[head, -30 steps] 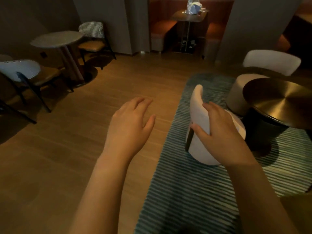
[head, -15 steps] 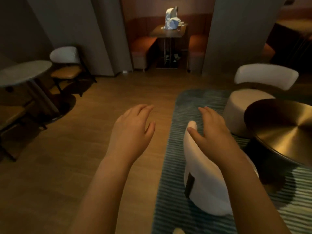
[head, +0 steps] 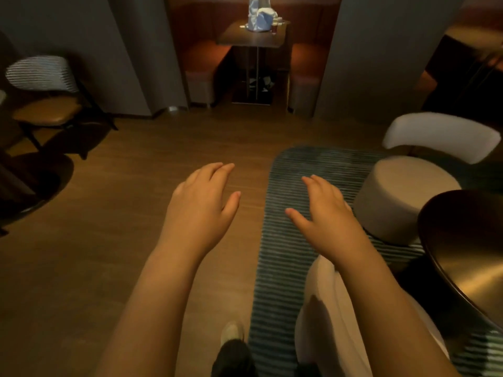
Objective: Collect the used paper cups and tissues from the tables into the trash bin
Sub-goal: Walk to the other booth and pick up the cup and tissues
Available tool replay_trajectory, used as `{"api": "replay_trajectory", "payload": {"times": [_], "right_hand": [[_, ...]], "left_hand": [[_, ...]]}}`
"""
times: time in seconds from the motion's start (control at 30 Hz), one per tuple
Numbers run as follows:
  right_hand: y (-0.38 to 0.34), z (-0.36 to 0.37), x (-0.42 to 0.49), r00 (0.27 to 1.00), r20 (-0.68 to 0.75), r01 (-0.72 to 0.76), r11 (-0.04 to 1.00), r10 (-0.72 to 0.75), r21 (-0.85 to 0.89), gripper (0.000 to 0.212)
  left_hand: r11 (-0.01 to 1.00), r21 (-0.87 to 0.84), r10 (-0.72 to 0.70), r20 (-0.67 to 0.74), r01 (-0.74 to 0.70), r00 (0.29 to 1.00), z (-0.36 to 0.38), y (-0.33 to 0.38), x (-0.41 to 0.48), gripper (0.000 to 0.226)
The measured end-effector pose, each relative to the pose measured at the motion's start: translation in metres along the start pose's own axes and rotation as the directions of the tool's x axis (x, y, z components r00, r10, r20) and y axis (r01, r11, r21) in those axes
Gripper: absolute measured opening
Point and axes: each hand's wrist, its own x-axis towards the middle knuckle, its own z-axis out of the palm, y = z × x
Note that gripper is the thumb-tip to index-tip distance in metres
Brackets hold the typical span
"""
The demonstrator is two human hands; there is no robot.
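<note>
Fingers (head: 217,171) spread; crumpled tissues (head: 260,17), seemingly, far beyond.

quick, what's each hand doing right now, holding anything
Left hand: open, fingers relaxed, holding nothing.
Right hand: open, fingers loosely spread, holding nothing.

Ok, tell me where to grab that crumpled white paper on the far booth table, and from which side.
Probably pinch the crumpled white paper around its raised middle folds, coming from the open near end of the booth table: it stands tall and bunched, and benches close off both sides. Finer detail is too distant to tell.
</note>
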Motion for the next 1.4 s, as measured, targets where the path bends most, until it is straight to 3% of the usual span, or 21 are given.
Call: {"api": "replay_trajectory", "payload": {"times": [0.2, 0.4, 0.57, 0.8, 0.97, 1.13, 1.4], "right_hand": [[0.004, -0.003, 0.148, 0.994, 0.011, -0.109, 0.994, 0.109, -0.004, 0.074], [0.044, -0.008, 0.239, 0.96, 0.028, -0.279, 0.959, 0.278, 0.04, 0.074], [0.095, -0.016, 0.339, 0.94, 0.009, -0.341, 0.937, 0.342, 0.071, 0.072], [0.177, -0.064, 0.507, 0.922, -0.223, -0.277, 0.941, 0.317, 0.194, 0.06], [0.225, -0.118, 0.598, 0.839, -0.429, -0.252, 0.938, 0.334, 0.237, 0.053], [0.269, -0.151, 0.682, 0.819, -0.473, -0.266, 0.945, 0.325, 0.188, 0.056], [0.371, -0.212, 0.836, 0.757, -0.528, -0.407, 0.91, 0.386, 0.081, 0.064]], "left_hand": [[0.992, -0.07, 0.105, 0.056, -0.101, 0.993, 0.041, -0.042, 0.17, 0.053], [0.948, -0.115, 0.31, 0.127, -0.296, 0.942, 0.086, -0.031, 0.315, 0.053], [0.917, -0.109, 0.396, 0.138, -0.384, 0.908, 0.128, -0.012, 0.434, 0.054], [0.905, -0.047, 0.425, 0.12, -0.422, 0.897, 0.173, 0.031, 0.612, 0.055], [0.859, -0.051, 0.511, 0.062, -0.509, 0.857, 0.187, 0.075, 0.726, 0.054], [0.834, -0.109, 0.547, 0.039, -0.541, 0.836, 0.217, 0.11, 0.831, 0.055], [0.757, -0.181, 0.639, 0.005, -0.628, 0.769, 0.284, 0.174, 1.028, 0.056]]}}
